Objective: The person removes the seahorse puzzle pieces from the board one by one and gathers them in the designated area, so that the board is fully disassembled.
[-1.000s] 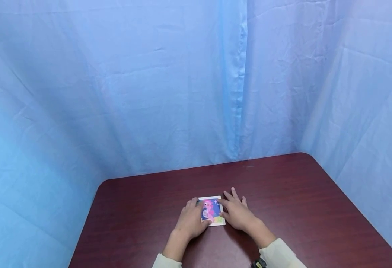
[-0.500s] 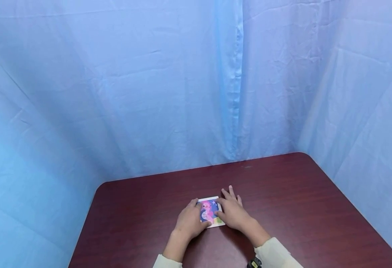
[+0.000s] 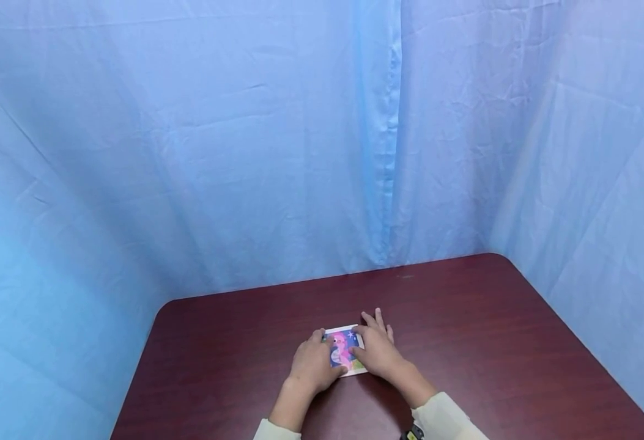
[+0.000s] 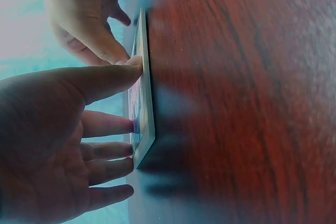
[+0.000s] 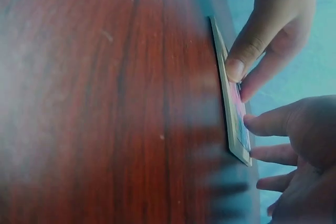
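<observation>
Since the head view of a second ago, we see that the right hand has come further in over the thin panel, its thumb now lying on the printed picture instead of by the right edge, while the left hand keeps much the same place. Starting from the left, we find a blue curtain well beyond the left hand and, behind its wrist, a pale sleeve. The left hand is spread wide, its fingers nearly straight; we see its fingertips touching the panel's left side and its thumb pressing on the near border. Next comes the panel, lying between the two hands on the dark red table, just right of the left fingers and under the right thumb and index finger. Its pink figure sits close by the left fingers; its white star is just beside the right index fingertip. The right hand is spread wide too, with thumb and index finger on the picture and the remaining fingers reaching past the panel; we cannot tell whether those touch the table. Behind the right wrist, we note a dark watch and another pale cuff.
</observation>
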The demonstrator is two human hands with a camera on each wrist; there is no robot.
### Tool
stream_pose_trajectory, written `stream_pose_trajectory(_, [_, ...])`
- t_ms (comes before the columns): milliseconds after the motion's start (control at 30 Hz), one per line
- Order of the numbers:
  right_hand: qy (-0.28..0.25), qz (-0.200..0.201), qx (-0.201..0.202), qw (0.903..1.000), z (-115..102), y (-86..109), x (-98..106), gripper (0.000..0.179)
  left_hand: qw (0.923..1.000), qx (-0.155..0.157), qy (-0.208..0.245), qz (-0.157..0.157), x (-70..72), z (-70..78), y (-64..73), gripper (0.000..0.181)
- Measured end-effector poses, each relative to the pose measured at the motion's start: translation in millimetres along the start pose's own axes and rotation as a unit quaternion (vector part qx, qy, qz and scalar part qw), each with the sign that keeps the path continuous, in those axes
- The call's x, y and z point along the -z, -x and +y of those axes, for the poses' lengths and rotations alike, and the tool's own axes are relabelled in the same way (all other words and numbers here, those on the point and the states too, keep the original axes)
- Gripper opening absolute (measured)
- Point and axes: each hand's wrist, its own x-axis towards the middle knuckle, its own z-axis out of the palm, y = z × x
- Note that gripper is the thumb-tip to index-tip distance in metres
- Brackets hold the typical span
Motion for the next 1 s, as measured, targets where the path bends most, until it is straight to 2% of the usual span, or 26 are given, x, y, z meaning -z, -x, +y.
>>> stream_pose_trajectory(167, [0.053, 0.023, 0.012, 0.9983, -1.5, -1.9, -2.7, 0.039, 1.0, -0.003, 0.005, 0.004, 0.2, 0.4, 1.7, 0.07])
stream_pose_trajectory(267, [0.062, 0.03, 0.015, 0.9975, -2.2, -3.7, -1.6, 0.035, 0.9999, -0.002, 0.01, 0.006, 0.5, 1.3, 2.6, 0.07])
stream_pose_trajectory(367, [0.047, 0.027, 0.01, 0.9985, -3.4, -3.7, 0.3, 0.034, 0.9999, -0.003, 0.009, 0.01, 0.5, 2.2, 3.1, 0.07])
stream_pose_trajectory(600, [-0.007, 0.021, -0.013, 0.9997, -4.0, -5.1, 0.6, 0.036, 1.0, -0.005, 0.002, -0.002, 2.3, 1.0, -0.2, 0.073])
stream_pose_trajectory(800, [-0.017, 0.024, -0.026, 0.9992, -4.2, -6.8, -2.3, 0.046, 0.9998, -0.013, 0.017, -0.002, 4.6, -3.2, -3.6, 0.091])
stream_pose_trajectory(1000, [-0.032, 0.034, -0.016, 0.9988, -6.5, -7.0, -5.4, 0.04, 0.9992, -0.022, 0.031, 0.015, 2.8, -6.1, -4.5, 0.107])
